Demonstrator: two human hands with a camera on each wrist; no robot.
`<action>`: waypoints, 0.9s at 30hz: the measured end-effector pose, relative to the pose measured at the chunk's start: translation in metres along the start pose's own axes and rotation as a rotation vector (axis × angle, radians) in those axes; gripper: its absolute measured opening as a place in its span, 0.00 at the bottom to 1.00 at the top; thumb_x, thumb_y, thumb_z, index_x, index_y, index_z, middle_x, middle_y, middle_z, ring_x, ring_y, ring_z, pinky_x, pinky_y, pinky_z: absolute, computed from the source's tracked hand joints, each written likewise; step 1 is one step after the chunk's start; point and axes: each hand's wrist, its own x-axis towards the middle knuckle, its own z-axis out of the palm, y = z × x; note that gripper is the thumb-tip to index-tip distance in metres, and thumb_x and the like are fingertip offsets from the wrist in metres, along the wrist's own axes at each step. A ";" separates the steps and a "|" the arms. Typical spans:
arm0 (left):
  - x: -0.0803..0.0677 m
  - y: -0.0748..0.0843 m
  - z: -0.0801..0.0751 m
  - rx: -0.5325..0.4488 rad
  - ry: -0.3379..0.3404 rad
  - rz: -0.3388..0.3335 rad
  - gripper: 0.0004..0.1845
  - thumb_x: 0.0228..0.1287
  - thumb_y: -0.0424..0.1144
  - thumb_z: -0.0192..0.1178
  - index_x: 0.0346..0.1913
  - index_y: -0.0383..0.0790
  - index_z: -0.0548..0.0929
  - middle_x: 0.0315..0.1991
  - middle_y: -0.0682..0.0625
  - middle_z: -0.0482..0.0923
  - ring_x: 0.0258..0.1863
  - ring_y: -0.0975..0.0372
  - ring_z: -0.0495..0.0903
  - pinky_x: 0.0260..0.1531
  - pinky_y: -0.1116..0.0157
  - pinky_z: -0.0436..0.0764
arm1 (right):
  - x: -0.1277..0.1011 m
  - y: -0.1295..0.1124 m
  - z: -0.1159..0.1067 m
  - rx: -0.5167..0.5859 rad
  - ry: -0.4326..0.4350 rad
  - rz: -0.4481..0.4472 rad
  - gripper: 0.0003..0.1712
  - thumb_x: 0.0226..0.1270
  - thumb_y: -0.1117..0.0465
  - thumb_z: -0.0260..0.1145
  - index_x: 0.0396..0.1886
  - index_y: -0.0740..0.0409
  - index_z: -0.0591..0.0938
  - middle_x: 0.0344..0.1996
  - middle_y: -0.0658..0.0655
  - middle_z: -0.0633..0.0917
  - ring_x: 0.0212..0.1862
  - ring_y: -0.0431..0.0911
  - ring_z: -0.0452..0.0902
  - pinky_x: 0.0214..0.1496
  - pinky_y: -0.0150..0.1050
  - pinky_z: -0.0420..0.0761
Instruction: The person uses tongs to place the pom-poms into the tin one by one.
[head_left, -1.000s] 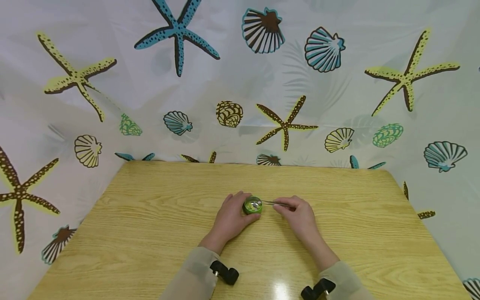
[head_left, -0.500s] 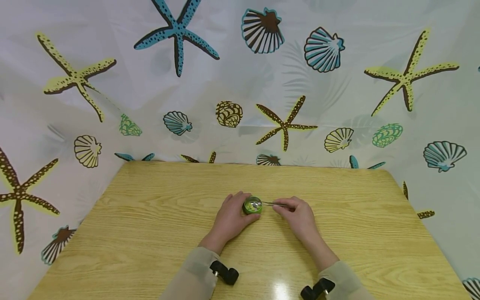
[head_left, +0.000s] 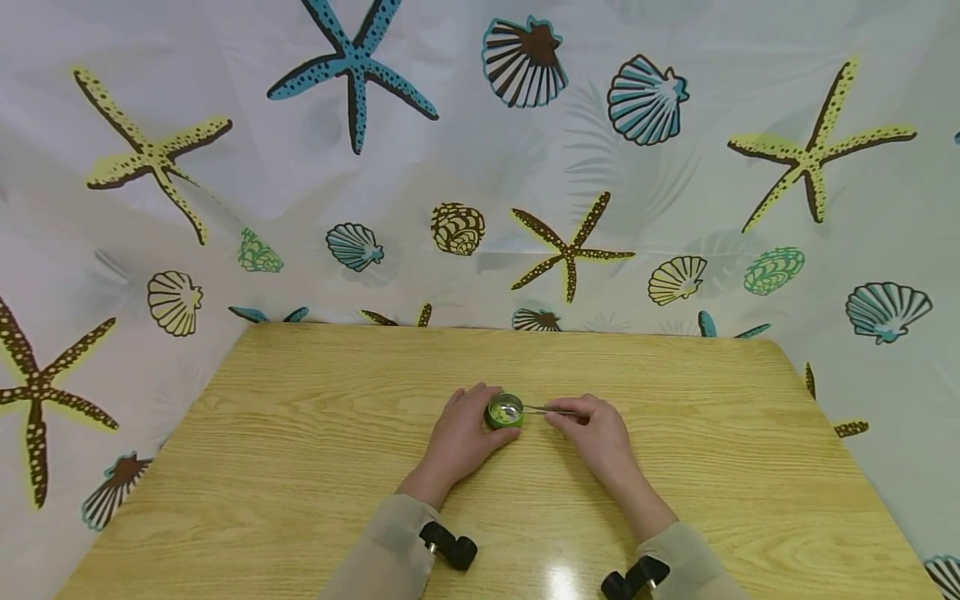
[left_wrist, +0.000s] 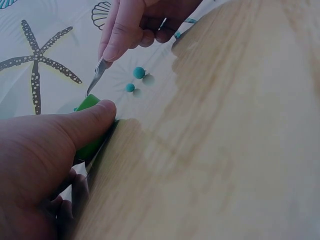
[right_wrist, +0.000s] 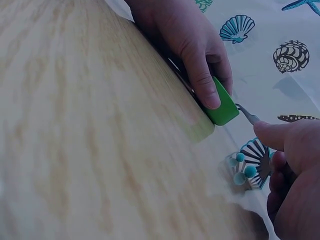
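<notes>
My left hand grips a small round green cup on the wooden table, thumb on the near side and fingers around the far side. Yellowish bits and a silvery gleam show inside it. To its right, my right hand pinches a slim metal spoon between thumb and fingers. The spoon lies nearly level, its far end inside the cup. In the left wrist view the spoon slants down over the rim of the green cup. The right wrist view shows the green cup from its side, contents hidden.
A light wood table lies beneath both hands. Behind and beside it hangs a pale cloth printed with starfish and shells. Black wrist mounts sit at both sleeve cuffs.
The spoon's end has shifted slightly inside the cup, and the gleam within has changed a little. The right hand has dipped very slightly; the left hand and cup stay put.
</notes>
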 end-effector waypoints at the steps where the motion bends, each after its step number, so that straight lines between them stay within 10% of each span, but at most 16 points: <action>1: 0.000 0.000 0.000 0.000 0.000 0.001 0.37 0.70 0.49 0.80 0.74 0.36 0.80 0.73 0.39 0.80 0.80 0.44 0.69 0.87 0.47 0.54 | 0.000 0.000 0.000 -0.001 0.002 -0.004 0.08 0.71 0.59 0.82 0.47 0.52 0.97 0.35 0.49 0.87 0.38 0.43 0.78 0.40 0.34 0.79; 27: -0.002 0.001 -0.001 0.000 0.007 0.014 0.36 0.70 0.48 0.80 0.73 0.35 0.81 0.71 0.38 0.81 0.80 0.44 0.70 0.87 0.48 0.55 | -0.001 0.009 -0.031 0.041 0.046 0.034 0.10 0.74 0.58 0.80 0.52 0.52 0.96 0.39 0.53 0.88 0.39 0.46 0.77 0.37 0.32 0.78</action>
